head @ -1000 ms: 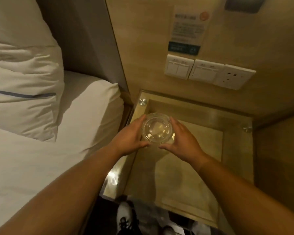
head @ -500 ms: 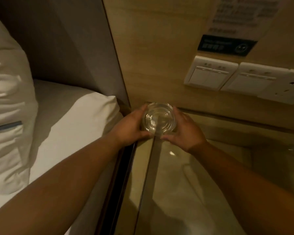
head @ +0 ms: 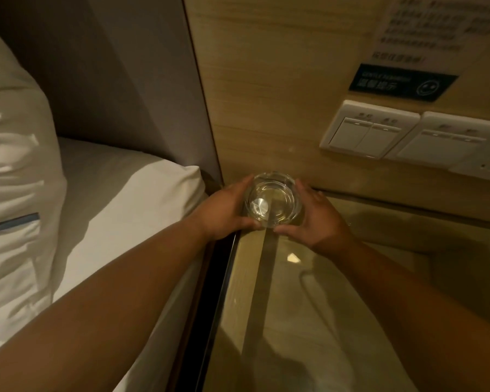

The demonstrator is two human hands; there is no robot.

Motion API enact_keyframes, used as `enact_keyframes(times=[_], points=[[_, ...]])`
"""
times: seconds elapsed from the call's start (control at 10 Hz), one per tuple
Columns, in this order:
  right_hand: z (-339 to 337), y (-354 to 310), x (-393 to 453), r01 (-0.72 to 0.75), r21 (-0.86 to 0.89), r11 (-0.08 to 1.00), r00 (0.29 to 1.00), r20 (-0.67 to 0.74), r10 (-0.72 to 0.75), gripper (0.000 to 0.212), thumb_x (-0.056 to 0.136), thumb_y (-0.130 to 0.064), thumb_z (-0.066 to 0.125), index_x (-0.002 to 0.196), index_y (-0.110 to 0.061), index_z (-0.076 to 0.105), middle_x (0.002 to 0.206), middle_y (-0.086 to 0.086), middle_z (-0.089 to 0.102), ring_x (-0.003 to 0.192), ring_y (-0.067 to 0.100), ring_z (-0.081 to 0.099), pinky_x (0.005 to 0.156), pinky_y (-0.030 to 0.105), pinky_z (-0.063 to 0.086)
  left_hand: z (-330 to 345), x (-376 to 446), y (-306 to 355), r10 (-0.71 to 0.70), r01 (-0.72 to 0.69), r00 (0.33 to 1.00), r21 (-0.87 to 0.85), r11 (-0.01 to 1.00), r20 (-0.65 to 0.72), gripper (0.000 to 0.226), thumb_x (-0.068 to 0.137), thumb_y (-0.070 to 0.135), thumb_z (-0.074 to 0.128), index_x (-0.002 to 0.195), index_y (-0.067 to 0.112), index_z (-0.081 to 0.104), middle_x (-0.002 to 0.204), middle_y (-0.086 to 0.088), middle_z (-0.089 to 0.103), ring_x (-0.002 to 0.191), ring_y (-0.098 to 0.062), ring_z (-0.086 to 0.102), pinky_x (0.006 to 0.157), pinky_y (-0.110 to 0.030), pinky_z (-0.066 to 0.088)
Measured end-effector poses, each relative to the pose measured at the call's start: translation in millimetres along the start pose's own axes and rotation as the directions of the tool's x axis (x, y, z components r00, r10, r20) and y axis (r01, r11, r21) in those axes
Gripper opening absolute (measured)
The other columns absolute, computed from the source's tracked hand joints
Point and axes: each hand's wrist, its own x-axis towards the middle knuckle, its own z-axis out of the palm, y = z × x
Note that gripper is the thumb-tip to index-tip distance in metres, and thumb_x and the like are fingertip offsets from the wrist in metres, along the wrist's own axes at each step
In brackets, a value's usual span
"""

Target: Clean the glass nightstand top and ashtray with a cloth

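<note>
A round clear glass ashtray [head: 273, 200] sits at the back left corner of the glass nightstand top [head: 309, 306], close to the wooden wall panel. My left hand [head: 224, 210] cups its left side and my right hand [head: 313, 219] cups its right side, fingers wrapped around the rim. Whether the ashtray rests on the glass or hovers just above it, I cannot tell. No cloth is in view.
A bed with a white sheet [head: 119, 210] and pillow [head: 14, 165] lies to the left, past a dark gap along the nightstand edge. White wall switches [head: 368, 130] and a dark sign [head: 402, 83] are on the wood panel [head: 266, 80] behind.
Both hands carried the ashtray from the middle of the glass top back to its rear left corner. The camera moved closer and lower.
</note>
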Motion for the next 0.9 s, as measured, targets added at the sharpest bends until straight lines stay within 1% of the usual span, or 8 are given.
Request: enact_keyframes(times=[0.1, 0.3, 0.4, 0.5, 0.6, 0.7, 0.8, 0.9], points=[[-1, -1, -1, 0.012, -0.023, 1.000, 1.000, 0.008, -0.012, 0.108, 0.071, -0.049, 0.077, 0.152, -0.017, 0.012, 0.158, 0.005, 0.021, 0.144, 0.021, 0.016, 0.116, 0.033, 0.014, 1, 0, -1, -0.024, 0.024, 1.000, 0.019, 1.000, 0.009, 0.101, 0.073, 0.028, 0.082, 0.151, 0.020, 0.019, 0.146, -0.005, 0.044, 0.129, -0.014, 0.041, 0.084, -0.004, 0.025], [-1, 2, 2, 0.010, -0.056, 0.998, 1.000, 0.017, -0.009, 0.109, 0.071, -0.051, 0.076, 0.151, -0.015, 0.011, 0.157, 0.007, 0.021, 0.144, 0.021, 0.016, 0.118, 0.034, 0.013, 5, 1, -4, -0.056, 0.055, 0.998, 0.040, 0.998, 0.016, 0.104, 0.074, 0.032, 0.081, 0.152, 0.022, 0.013, 0.150, -0.004, 0.038, 0.133, -0.016, 0.039, 0.093, -0.011, 0.027], [0, 3, 2, 0.004, -0.075, 0.997, 1.000, 0.024, -0.003, 0.110, 0.071, -0.054, 0.074, 0.152, -0.016, 0.010, 0.158, 0.006, 0.020, 0.145, 0.020, 0.015, 0.118, 0.034, 0.009, 8, 1, -6, -0.069, 0.069, 0.997, 0.022, 0.997, 0.021, 0.106, 0.073, 0.034, 0.081, 0.152, 0.024, 0.010, 0.151, -0.004, 0.037, 0.134, -0.016, 0.039, 0.099, -0.017, 0.030], [0, 4, 3, 0.000, -0.108, 0.994, 0.999, 0.031, 0.003, 0.112, 0.071, -0.058, 0.072, 0.152, -0.016, 0.007, 0.158, 0.007, 0.018, 0.146, 0.020, 0.013, 0.116, 0.033, 0.005, 8, 1, -6, -0.072, 0.071, 0.997, 0.032, 0.997, 0.024, 0.108, 0.073, 0.036, 0.080, 0.152, 0.023, 0.009, 0.151, -0.004, 0.037, 0.133, -0.017, 0.040, 0.101, -0.021, 0.033], [0, 2, 1, -0.013, -0.113, 0.994, 0.998, 0.056, 0.019, 0.116, 0.070, -0.059, 0.072, 0.152, -0.015, 0.003, 0.159, 0.008, 0.015, 0.146, 0.020, 0.010, 0.117, 0.033, 0.005, 10, 0, -5, -0.087, 0.086, 0.996, 0.029, 0.996, 0.019, 0.115, 0.070, 0.038, 0.082, 0.152, 0.023, 0.003, 0.152, -0.005, 0.035, 0.135, -0.020, 0.039, 0.105, -0.026, 0.034], [-8, -1, -3, -0.035, -0.100, 0.994, 0.997, 0.061, 0.041, 0.119, 0.070, -0.060, 0.072, 0.151, -0.013, 0.000, 0.159, 0.009, 0.012, 0.146, 0.021, 0.009, 0.118, 0.034, 0.006, 11, -6, 2, -0.124, 0.124, 0.992, -0.016, 0.992, -0.007, 0.122, 0.070, 0.034, 0.083, 0.152, 0.022, -0.007, 0.156, -0.006, 0.026, 0.138, -0.020, 0.034, 0.103, -0.022, 0.030], [-15, 1, -11, -0.013, -0.164, 0.986, 0.997, 0.072, 0.025, 0.114, 0.073, -0.067, 0.062, 0.151, -0.013, 0.000, 0.160, 0.009, 0.011, 0.146, 0.021, 0.009, 0.119, 0.037, 0.007, 10, -14, 8, -0.150, 0.150, 0.989, 0.002, 0.989, -0.001, 0.123, 0.070, 0.040, 0.081, 0.151, 0.020, -0.009, 0.160, -0.005, 0.011, 0.144, -0.019, 0.019, 0.111, -0.025, 0.023], [-30, -1, -28, 0.008, -0.280, 0.960, 1.000, 0.023, -0.001, 0.101, 0.079, -0.071, 0.050, 0.151, -0.016, 0.006, 0.160, 0.006, 0.012, 0.146, 0.021, 0.009, 0.118, 0.038, 0.006, 13, -33, 19, -0.159, 0.166, 0.986, 0.185, 0.969, -0.052, 0.111, 0.079, 0.051, 0.068, 0.151, 0.014, -0.007, 0.161, -0.008, 0.000, 0.147, -0.019, 0.002, 0.118, -0.031, 0.012]])
